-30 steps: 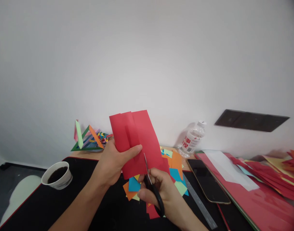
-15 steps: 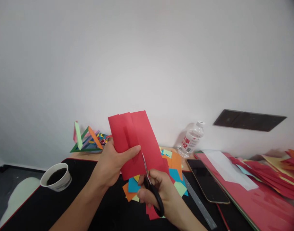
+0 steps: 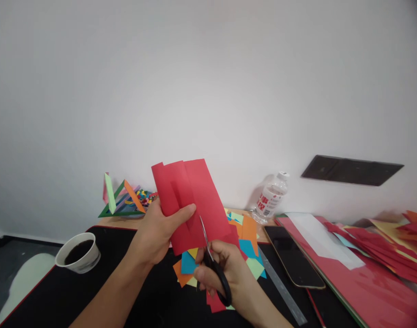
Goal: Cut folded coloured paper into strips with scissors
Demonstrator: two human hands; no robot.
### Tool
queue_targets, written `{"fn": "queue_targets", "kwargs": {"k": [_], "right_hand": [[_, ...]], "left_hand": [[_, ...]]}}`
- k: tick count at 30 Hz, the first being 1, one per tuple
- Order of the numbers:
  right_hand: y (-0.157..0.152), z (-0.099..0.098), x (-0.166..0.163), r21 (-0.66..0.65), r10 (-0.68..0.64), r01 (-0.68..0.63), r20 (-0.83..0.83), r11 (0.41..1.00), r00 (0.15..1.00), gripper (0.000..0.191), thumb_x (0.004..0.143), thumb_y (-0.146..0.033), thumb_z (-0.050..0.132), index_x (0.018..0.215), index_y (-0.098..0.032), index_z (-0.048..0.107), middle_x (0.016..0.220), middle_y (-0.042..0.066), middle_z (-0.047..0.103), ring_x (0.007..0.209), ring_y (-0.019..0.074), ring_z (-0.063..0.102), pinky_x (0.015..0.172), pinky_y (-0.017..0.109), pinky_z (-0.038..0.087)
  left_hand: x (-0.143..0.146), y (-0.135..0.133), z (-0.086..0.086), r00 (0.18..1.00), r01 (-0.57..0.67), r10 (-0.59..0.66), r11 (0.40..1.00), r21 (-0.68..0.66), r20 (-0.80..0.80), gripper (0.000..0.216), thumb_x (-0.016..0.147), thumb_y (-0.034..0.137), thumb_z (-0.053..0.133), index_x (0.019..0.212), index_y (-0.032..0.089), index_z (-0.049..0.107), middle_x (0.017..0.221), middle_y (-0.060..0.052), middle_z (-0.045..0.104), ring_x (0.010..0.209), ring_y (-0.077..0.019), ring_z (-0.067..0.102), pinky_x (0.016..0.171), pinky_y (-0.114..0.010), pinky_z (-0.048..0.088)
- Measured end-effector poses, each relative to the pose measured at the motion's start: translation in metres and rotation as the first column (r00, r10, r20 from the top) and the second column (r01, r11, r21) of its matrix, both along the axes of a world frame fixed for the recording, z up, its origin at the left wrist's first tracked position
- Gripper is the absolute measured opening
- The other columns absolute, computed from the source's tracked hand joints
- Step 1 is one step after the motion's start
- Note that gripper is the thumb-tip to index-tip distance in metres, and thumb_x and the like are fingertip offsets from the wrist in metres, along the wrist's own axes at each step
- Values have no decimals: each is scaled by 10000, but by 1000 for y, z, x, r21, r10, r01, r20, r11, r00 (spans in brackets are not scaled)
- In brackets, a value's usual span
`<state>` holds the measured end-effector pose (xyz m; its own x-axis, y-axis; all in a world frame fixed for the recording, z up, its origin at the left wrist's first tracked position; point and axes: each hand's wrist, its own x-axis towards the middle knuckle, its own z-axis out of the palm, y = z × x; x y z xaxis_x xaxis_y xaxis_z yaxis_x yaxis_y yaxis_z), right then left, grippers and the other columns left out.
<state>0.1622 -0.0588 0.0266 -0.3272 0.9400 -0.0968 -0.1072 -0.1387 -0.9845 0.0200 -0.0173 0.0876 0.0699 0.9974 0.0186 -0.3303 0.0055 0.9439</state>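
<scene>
A folded sheet of red paper [image 3: 174, 191] is gripped by my left hand [image 3: 157, 232], its thumb pressed on the front and the fingers hidden behind. In my right hand [image 3: 222, 269] is a pair of scissors [image 3: 222, 284] with black handles. Their blades point up and lie at the paper, along the fold's right-hand side; whether they are biting into it I cannot tell. Below the hands lie several coloured paper pieces [image 3: 190, 264] in blue, orange, yellow and red.
A paper cup [image 3: 80, 264] of dark liquid stands at left. Behind is a paper frame [image 3: 108, 213] with small scraps. At right are a plastic bottle [image 3: 272, 198], a phone [image 3: 293, 257], a ruler [image 3: 283, 289] and red sheets [image 3: 375, 284] with offcuts. A dark wall panel [image 3: 352, 170] hangs above.
The red paper and my left thumb have shifted slightly left, and the paper's left layer has slid a little. The scissors stay almost in place, with their tip slightly more to the left.
</scene>
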Motion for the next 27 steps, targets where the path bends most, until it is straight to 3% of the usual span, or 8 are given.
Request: {"fn": "queue_targets", "kwargs": {"k": [11, 16, 20, 24, 27], "right_hand": [[2, 4, -2, -56, -35, 34, -16, 998, 999, 552, 435, -506, 864, 703, -156, 531, 435, -47, 553, 358, 81, 469, 369, 190, 396], [3, 0, 1, -3, 6, -6, -68, 1000, 998, 500, 453, -410, 891, 702, -163, 535, 529, -18, 597, 428, 106, 524, 424, 207, 408], [3, 0, 3, 66, 49, -45, -58, 997, 997, 398, 513, -400, 871, 653, -140, 604, 586, -9, 566, 496, 96, 475, 478, 216, 378], [4, 3, 2, 111, 39, -20, -168, 994, 985, 484, 501, -418, 873, 821, -182, 599, 615, -24, 558, 534, 121, 476, 503, 238, 388], [4, 4, 1, 109, 34, -16, -162, 994, 986, 453, 518, -441, 861, 767, -183, 584, 568, -31, 520, 536, 136, 482, 510, 253, 397]], "left_hand": [[0, -1, 2, 1000, 24, -24, 1000, 10, -15, 230, 668, 222, 784, 851, 154, 660, 784, -37, 738, 671, -193, 689, 594, -276, 577], [0, -4, 3, 999, 47, -46, 998, 40, -25, 272, 660, 223, 784, 896, 152, 671, 866, -65, 748, 766, -238, 705, 670, -313, 582], [0, -4, 3, 997, 69, -68, 997, 28, -35, 266, 670, 226, 781, 904, 161, 672, 877, -62, 751, 788, -245, 707, 700, -342, 587], [1, -3, 1, 993, 101, -100, 995, 20, -55, 262, 660, 225, 788, 890, 157, 683, 894, -78, 754, 784, -252, 710, 681, -340, 589], [3, -3, 0, 988, 143, -142, 990, 16, -55, 235, 674, 242, 778, 876, 156, 695, 895, -88, 755, 772, -245, 710, 674, -326, 587]]}}
